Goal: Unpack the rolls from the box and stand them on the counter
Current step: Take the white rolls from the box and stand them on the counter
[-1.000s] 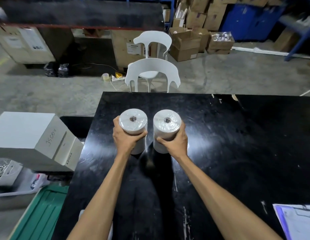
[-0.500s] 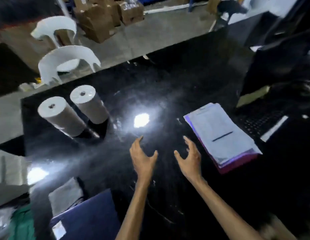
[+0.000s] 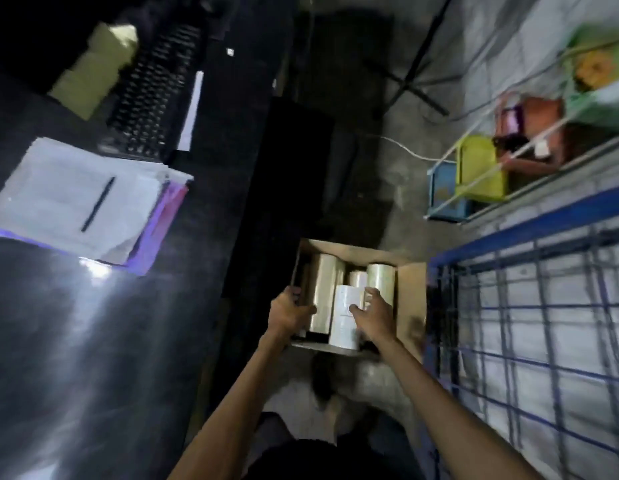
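An open cardboard box [image 3: 410,299] sits on the floor right of the black counter [image 3: 93,358]. Several plastic-wrapped rolls stand packed inside it. Both my hands reach down into the box. My left hand [image 3: 289,313] is at the box's left side, its thumb and fingers closed around a tall shiny roll [image 3: 323,289]. My right hand [image 3: 374,315] has its fingers spread against a white roll [image 3: 344,323] in the middle, touching it. The two rolls stood earlier on the counter are out of view.
A stack of papers [image 3: 69,199] with a pen and a keyboard [image 3: 145,98] lie on the counter. A blue wire cage [image 3: 526,323] stands close to the box's right side. Coloured cartons [image 3: 477,171] sit on a low shelf beyond it.
I let go of the two rolls standing on the counter, turned right and down, and both hands moved from above the counter into the box on the floor.
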`<state>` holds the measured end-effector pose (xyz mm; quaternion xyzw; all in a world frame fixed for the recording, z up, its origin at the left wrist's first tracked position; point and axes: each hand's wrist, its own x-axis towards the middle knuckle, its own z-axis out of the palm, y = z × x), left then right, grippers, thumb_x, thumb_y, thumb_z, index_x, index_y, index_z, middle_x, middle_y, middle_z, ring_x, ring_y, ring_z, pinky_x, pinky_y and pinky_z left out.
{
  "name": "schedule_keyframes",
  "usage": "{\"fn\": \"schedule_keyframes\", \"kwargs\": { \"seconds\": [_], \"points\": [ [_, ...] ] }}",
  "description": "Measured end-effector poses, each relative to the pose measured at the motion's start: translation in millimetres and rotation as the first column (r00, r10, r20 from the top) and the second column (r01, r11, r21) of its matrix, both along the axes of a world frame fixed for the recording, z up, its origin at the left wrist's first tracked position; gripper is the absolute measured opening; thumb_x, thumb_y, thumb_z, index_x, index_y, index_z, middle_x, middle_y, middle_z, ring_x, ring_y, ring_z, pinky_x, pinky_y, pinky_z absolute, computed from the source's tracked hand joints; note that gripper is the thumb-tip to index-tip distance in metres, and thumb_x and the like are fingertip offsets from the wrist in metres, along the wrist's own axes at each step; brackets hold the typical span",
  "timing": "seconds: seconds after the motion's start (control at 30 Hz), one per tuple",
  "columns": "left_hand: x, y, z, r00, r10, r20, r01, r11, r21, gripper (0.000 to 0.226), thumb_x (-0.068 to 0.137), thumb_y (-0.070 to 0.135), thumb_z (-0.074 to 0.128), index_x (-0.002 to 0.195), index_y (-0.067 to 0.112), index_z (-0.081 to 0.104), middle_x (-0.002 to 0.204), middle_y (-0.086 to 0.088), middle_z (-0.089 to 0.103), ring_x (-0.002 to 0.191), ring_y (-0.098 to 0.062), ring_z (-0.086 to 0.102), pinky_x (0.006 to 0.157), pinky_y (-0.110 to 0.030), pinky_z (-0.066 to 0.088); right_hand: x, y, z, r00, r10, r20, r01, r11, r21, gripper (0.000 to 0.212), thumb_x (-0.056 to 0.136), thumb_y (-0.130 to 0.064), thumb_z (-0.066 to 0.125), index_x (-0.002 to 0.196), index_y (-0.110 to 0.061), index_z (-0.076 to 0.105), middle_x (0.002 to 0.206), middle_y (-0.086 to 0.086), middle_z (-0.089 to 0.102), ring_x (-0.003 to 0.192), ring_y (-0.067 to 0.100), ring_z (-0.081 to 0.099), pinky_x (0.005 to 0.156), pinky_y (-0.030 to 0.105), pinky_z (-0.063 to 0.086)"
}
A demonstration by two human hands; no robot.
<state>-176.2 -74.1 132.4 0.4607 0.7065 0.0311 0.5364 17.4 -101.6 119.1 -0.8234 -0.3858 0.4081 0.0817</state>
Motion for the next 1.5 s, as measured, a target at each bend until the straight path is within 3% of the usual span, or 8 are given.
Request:
{"fn": "schedule_keyframes", "kwargs": {
  "seconds": [0.2, 0.37, 0.57, 0.67, 0.77, 1.03, 1.33, 1.5],
  "points": [
    [85.6, 1.4, -125.2, 0.995, 0.005, -0.096, -0.023, 0.982, -0.185, 0.062, 0.082, 0.034, 0.078, 0.134, 0.006, 0.059, 0.126, -0.013, 0.069, 0.118, -0.027, 0.065, 0.095, -0.027, 0.049, 79.7, -9.6, -128.5, 0.992, -0.116, -0.051, 0.103, 0.972, -0.212, 0.062, 0.088, -0.030, 0.074, 0.141, -0.012, 0.050, 0.133, 0.015, 0.065, 0.121, 0.031, 0.062, 0.095, 0.034, 0.048],
    [131.9, -6.4, -223.7, 0.989, -0.039, -0.142, -0.006, 0.953, -0.303, 0.092, 0.072, 0.048, 0.084, 0.144, 0.004, 0.046, 0.138, -0.013, 0.058, 0.128, -0.026, 0.057, 0.104, -0.031, 0.049, 96.3, 1.0, -229.5, 0.963, -0.261, -0.068, 0.240, 0.945, -0.222, 0.060, 0.089, -0.036, 0.072, 0.138, -0.008, 0.053, 0.134, 0.013, 0.064, 0.119, 0.029, 0.063, 0.098, 0.035, 0.051],
    [176.7, -37.0, -295.6, 0.962, -0.003, -0.273, -0.092, 0.938, -0.335, 0.069, 0.069, 0.042, 0.086, 0.126, 0.011, 0.062, 0.125, -0.006, 0.063, 0.118, -0.024, 0.062, 0.088, -0.028, 0.050, 88.5, 54.4, -303.9, 0.964, -0.263, -0.046, 0.246, 0.942, -0.227, 0.056, 0.082, -0.049, 0.074, 0.109, 0.000, 0.069, 0.110, 0.014, 0.072, 0.106, 0.031, 0.068, 0.086, 0.035, 0.054],
    [193.7, -52.8, -314.4, 0.965, -0.010, -0.262, -0.090, 0.927, -0.365, 0.061, 0.072, 0.040, 0.081, 0.127, 0.017, 0.067, 0.125, -0.005, 0.064, 0.120, -0.024, 0.062, 0.095, -0.030, 0.051, 83.0, 66.5, -320.2, 0.970, -0.241, -0.019, 0.228, 0.941, -0.251, 0.068, 0.077, -0.055, 0.076, 0.114, 0.002, 0.067, 0.117, 0.015, 0.070, 0.113, 0.032, 0.065, 0.090, 0.035, 0.056],
    [207.0, -57.6, -322.5, 0.946, 0.003, -0.326, -0.148, 0.895, -0.421, 0.068, 0.087, 0.038, 0.068, 0.138, -0.003, 0.048, 0.137, -0.015, 0.055, 0.131, -0.029, 0.052, 0.107, -0.036, 0.044, 70.2, 71.3, -323.8, 0.978, -0.204, -0.034, 0.188, 0.948, -0.257, 0.059, 0.074, -0.047, 0.082, 0.107, -0.001, 0.068, 0.120, 0.015, 0.068, 0.116, 0.031, 0.063, 0.096, 0.039, 0.054],
    [229.5, -61.5, -338.3, 0.872, -0.008, -0.490, -0.158, 0.942, -0.296, 0.044, 0.101, 0.015, 0.036, 0.137, -0.009, 0.036, 0.140, -0.022, 0.046, 0.131, -0.032, 0.046, 0.111, -0.032, 0.029, 75.2, 71.8, -327.7, 0.984, -0.174, 0.024, 0.174, 0.941, -0.290, 0.063, 0.067, -0.036, 0.091, 0.112, 0.001, 0.067, 0.122, 0.013, 0.068, 0.117, 0.027, 0.063, 0.076, 0.026, 0.046],
    [231.9, -58.0, -341.8, 0.850, 0.135, -0.510, -0.302, 0.917, -0.261, 0.040, 0.095, 0.020, 0.052, 0.127, -0.003, 0.049, 0.132, -0.022, 0.059, 0.123, -0.036, 0.053, 0.107, -0.041, 0.038, 78.3, 70.5, -343.5, 0.981, -0.190, 0.038, 0.193, 0.940, -0.281, 0.085, 0.064, -0.048, 0.091, 0.127, -0.001, 0.059, 0.135, 0.011, 0.058, 0.128, 0.026, 0.054, 0.087, 0.029, 0.047],
    [210.2, -52.8, -336.3, 0.923, 0.079, -0.377, -0.227, 0.902, -0.368, 0.071, 0.072, 0.045, 0.071, 0.125, 0.000, 0.058, 0.128, -0.015, 0.062, 0.122, -0.032, 0.059, 0.100, -0.041, 0.052, 73.6, 69.7, -335.0, 0.961, -0.269, 0.059, 0.275, 0.925, -0.261, 0.099, 0.055, -0.051, 0.094, 0.132, -0.003, 0.054, 0.132, 0.011, 0.060, 0.122, 0.028, 0.060, 0.084, 0.033, 0.052]
  ]
}}
